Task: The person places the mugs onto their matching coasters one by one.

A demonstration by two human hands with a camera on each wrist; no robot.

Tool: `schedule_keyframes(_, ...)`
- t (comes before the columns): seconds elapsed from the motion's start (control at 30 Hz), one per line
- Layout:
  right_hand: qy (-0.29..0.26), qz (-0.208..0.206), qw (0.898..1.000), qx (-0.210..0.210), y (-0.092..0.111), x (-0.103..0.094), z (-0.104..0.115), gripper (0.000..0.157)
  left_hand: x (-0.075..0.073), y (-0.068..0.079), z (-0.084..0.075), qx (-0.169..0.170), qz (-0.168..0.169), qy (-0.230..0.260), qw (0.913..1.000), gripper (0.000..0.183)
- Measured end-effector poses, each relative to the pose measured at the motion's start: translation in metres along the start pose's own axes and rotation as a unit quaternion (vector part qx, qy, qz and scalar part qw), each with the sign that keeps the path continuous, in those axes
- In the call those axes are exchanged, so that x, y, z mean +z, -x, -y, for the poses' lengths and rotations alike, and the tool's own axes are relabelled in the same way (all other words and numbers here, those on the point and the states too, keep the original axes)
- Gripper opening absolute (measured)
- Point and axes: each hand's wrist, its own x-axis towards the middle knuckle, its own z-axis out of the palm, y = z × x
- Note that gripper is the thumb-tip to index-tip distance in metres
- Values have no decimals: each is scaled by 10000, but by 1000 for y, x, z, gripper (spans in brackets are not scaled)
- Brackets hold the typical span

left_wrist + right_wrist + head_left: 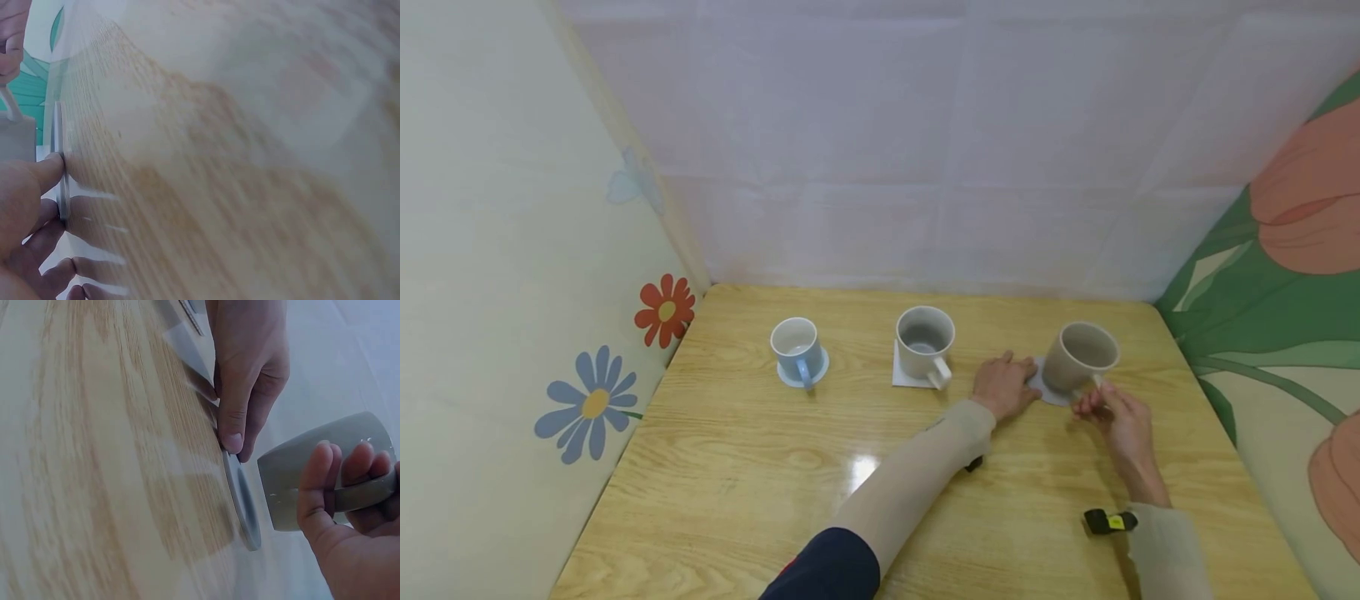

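Observation:
On the right of the table, my right hand grips the handle of a grey mug. In the right wrist view the mug hangs tilted, its base a small gap above a round grey coaster. My left hand rests beside that coaster with fingers spread. Its thumb and forefinger touch the coaster's left edge, and the other fingertips reach down to the tabletop, as the left wrist view shows. The coaster is partly hidden under the mug in the head view.
A white mug stands on a square white coaster in the middle. Farther left, a small blue cup sits on a round pale blue coaster. A white cloth wall borders the wooden table at the back.

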Motion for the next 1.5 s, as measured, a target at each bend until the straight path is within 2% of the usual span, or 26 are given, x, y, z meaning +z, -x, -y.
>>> schedule_keyframes(0.77, 319, -29, 9992, 259, 1, -3, -4, 39, 2, -1, -2, -23, 43, -11, 10000, 57)
schedule_keyframes(1.13, 192, -17, 9992, 362, 1, -3, -6, 38, 2, -3, -2, -64, 131, 37, 9999, 57)
schedule_keyframes(1.5, 199, -61, 9982, 555, -1, -1, -9, 38, 4, -4, 1, -23, 58, -2, 10000, 60)
